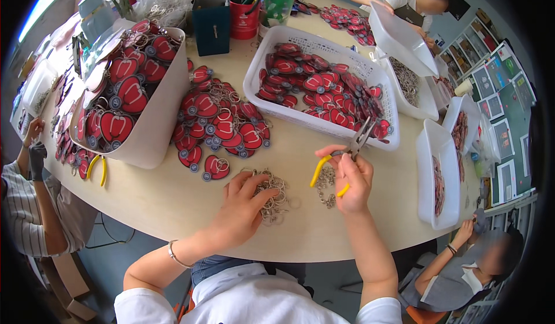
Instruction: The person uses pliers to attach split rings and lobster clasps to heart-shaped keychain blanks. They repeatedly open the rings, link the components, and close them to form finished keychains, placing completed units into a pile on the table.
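Note:
My left hand (243, 201) lies over a small heap of metal key rings (275, 194), its fingers apart and bent down onto them. Whether a ring is pinched under the fingertips is hidden. In my right hand (356, 182) I hold pliers (358, 139) with yellow handles, their jaws pointing up and away toward the white basket. Below the pliers, between my hands, lies a little pile of small metal chain links or clasps (327, 188). Beyond my left hand spreads a loose pile of red heart-shaped keychains (222, 121) with rings attached.
A white perforated basket (263, 52) of red keychains stands ahead. At left is a full white bin (173, 92), with yellow-handled pliers (97, 170) beside it. White trays (428, 185) line the right side. Other people sit around the table (173, 208).

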A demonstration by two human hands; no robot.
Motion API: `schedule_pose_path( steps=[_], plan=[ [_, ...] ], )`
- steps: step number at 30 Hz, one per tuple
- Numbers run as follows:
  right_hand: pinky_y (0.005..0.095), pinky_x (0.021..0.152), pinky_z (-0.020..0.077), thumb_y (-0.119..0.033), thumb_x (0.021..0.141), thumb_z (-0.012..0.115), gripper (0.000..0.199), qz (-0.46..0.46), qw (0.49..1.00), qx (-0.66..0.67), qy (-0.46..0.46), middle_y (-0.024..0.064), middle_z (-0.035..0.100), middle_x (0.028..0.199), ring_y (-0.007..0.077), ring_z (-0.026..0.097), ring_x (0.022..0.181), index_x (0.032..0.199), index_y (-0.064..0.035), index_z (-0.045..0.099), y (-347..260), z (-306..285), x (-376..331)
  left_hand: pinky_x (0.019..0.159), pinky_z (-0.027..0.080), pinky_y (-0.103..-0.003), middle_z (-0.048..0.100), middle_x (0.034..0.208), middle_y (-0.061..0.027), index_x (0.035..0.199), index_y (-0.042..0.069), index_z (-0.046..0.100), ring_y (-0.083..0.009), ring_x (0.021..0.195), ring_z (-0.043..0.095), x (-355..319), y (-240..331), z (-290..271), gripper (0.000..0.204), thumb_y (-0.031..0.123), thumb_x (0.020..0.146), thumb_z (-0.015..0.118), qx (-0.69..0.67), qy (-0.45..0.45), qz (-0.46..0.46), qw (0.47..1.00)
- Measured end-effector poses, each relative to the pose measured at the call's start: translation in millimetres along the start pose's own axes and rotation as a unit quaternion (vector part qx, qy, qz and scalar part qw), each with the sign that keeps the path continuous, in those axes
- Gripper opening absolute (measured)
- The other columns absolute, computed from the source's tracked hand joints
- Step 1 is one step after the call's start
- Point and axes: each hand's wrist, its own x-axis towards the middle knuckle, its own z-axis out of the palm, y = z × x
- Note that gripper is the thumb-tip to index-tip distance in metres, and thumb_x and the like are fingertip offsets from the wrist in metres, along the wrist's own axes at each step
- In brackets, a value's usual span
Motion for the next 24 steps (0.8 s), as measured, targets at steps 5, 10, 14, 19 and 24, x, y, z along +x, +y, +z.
schedule_pose_path(
  steps=[5, 10, 14, 19, 24],
  plan=[
    [0.0209, 0.057, 0.0322, -0.014, 0.094, 0.048, 0.028, -0.004, 0.999, -0.029, 0.019, 0.0187, 0.067, 0.097, 0.0024, 0.035, 0.06, 0.068, -0.0031, 0.048, 3, -26, -21, 0.106, 0.024, -0.055, 0.037, 0.14, -0.0132, 0.124, 0.018, 0.055, -0.0431, 0.129, 0.027, 6, 1, -3, 0.056, 0.011, 0.07, 0.067, -0.008, 0.005, 0.028, 1.0],
    [0.0193, 0.055, 0.0317, -0.015, 0.093, 0.05, 0.024, -0.028, 0.998, -0.042, 0.041, 0.0145, 0.068, 0.096, 0.0023, 0.035, 0.059, 0.073, -0.0031, 0.054, 4, -32, -25, 0.105, 0.025, -0.058, 0.035, 0.143, -0.0145, 0.126, 0.022, 0.055, -0.0455, 0.131, 0.027, 23, 8, 1, 0.057, 0.035, 0.074, 0.072, 0.133, -0.032, 0.077, 0.988],
    [0.0188, 0.056, 0.0332, -0.016, 0.092, 0.051, 0.02, -0.031, 0.995, -0.073, 0.053, 0.0103, 0.069, 0.095, 0.0025, 0.039, 0.061, 0.082, -0.0016, 0.061, 7, -40, -28, 0.103, 0.029, -0.059, 0.042, 0.139, -0.0147, 0.123, 0.023, 0.059, -0.046, 0.127, 0.034, 28, 5, 14, 0.054, 0.036, 0.073, 0.073, 0.139, -0.044, 0.117, 0.982],
    [0.0199, 0.058, 0.0372, -0.016, 0.092, 0.054, 0.019, -0.048, 0.989, -0.126, 0.066, 0.0076, 0.067, 0.095, 0.004, 0.044, 0.064, 0.086, -0.0003, 0.063, 2, -55, -27, 0.102, 0.031, -0.058, 0.046, 0.135, -0.0141, 0.116, 0.022, 0.063, -0.045, 0.125, 0.038, 23, 6, 19, 0.046, 0.032, 0.073, 0.073, 0.123, -0.049, 0.141, 0.981],
    [0.0238, 0.06, 0.0424, -0.009, 0.087, 0.061, 0.013, -0.109, 0.943, -0.314, 0.036, 0.0063, 0.062, 0.091, 0.0094, 0.052, 0.068, 0.082, 0.0032, 0.062, -8, -77, -22, 0.105, 0.029, -0.055, 0.04, 0.14, -0.0183, 0.123, 0.014, 0.058, -0.044, 0.131, 0.032, 26, 18, 9, 0.054, 0.032, 0.074, 0.072, 0.16, -0.067, 0.137, 0.975]
  ],
)
